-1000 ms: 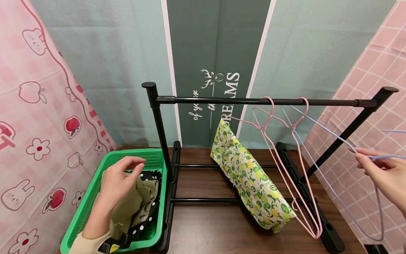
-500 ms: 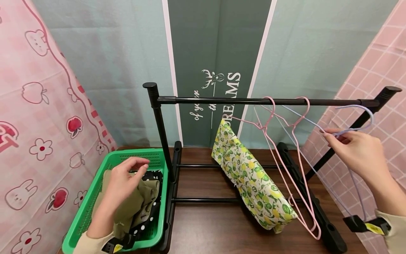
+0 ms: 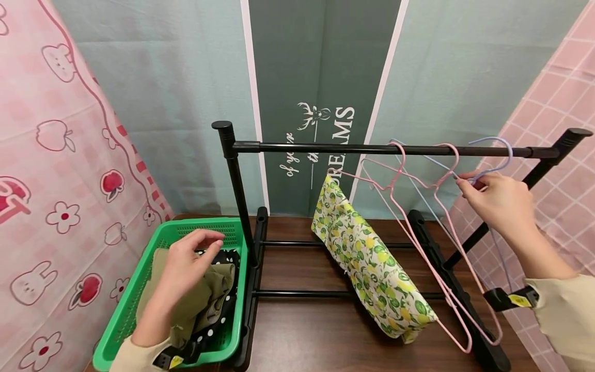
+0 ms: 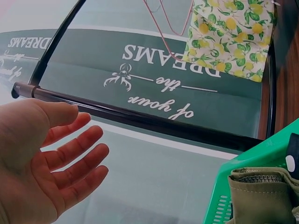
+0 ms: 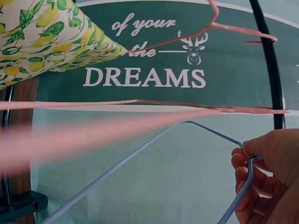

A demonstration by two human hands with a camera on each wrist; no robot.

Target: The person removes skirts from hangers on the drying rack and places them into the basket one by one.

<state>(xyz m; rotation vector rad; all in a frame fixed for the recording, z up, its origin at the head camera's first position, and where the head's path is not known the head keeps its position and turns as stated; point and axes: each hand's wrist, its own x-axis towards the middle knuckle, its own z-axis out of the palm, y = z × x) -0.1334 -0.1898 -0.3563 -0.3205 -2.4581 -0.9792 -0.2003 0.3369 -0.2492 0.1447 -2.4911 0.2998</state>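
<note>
My right hand (image 3: 502, 199) pinches a light blue clothes hanger (image 3: 510, 155) near its neck, at the right part of the black rail (image 3: 325, 148). The hook arches over the rail in the head view. In the right wrist view, thumb and fingers hold the blue wire (image 5: 243, 196). My left hand (image 3: 188, 266) hovers over a green basket (image 3: 104, 330), fingers loosely bent around nothing. Inside lie a folded olive garment (image 3: 186, 310) and a black cloth with white dots (image 3: 223, 320). Left of the blue hanger, two pink hangers hang from the rail.
A lemon-print cloth (image 3: 367, 258) drapes over the left pink hanger (image 3: 403, 160). The other pink hanger (image 3: 454, 160) hangs bare. The black rack's base (image 3: 304, 293) stands on a brown wooden surface (image 3: 297, 330). Printed curtains (image 3: 116, 77) enclose the sides and back.
My right hand has brought the blue hanger leftward from the right edge, its hook now over the rail. The bare pink hanger's lower part has swung right. My left hand is nearly still.
</note>
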